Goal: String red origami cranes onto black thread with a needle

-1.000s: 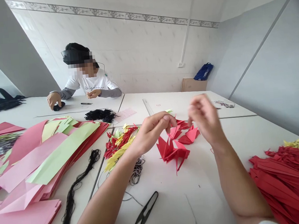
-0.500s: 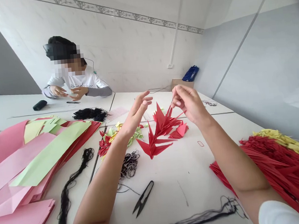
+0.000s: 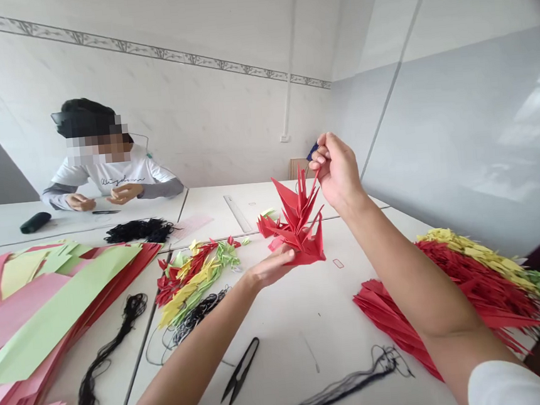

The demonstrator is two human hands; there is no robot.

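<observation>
A string of folded red paper cranes (image 3: 304,237) hangs above the white table, stacked close one over another. My right hand (image 3: 335,165) is raised at its upper end, fingers pinched; the thin thread between them is barely visible. Under the lowest crane lies my left hand (image 3: 273,267), palm up with fingers stretched out, touching the paper from below. Black thread snips (image 3: 240,372) rest on the table (image 3: 281,327) nearer to me. More folded red paper behind the string is partly hidden by it.
Pink and green paper sheets (image 3: 62,315) cover the left. Black cord bundles (image 3: 95,369) lie in front, small coloured cranes (image 3: 196,275) at mid-left, and heaps of red (image 3: 461,286) and yellow cranes (image 3: 472,248) right. A person (image 3: 107,172) sits across; a ruler (image 3: 237,213) lies behind.
My left hand has come down and turned palm up beneath the red cranes. My right hand is higher with the string. The camera view has shifted right and up.
</observation>
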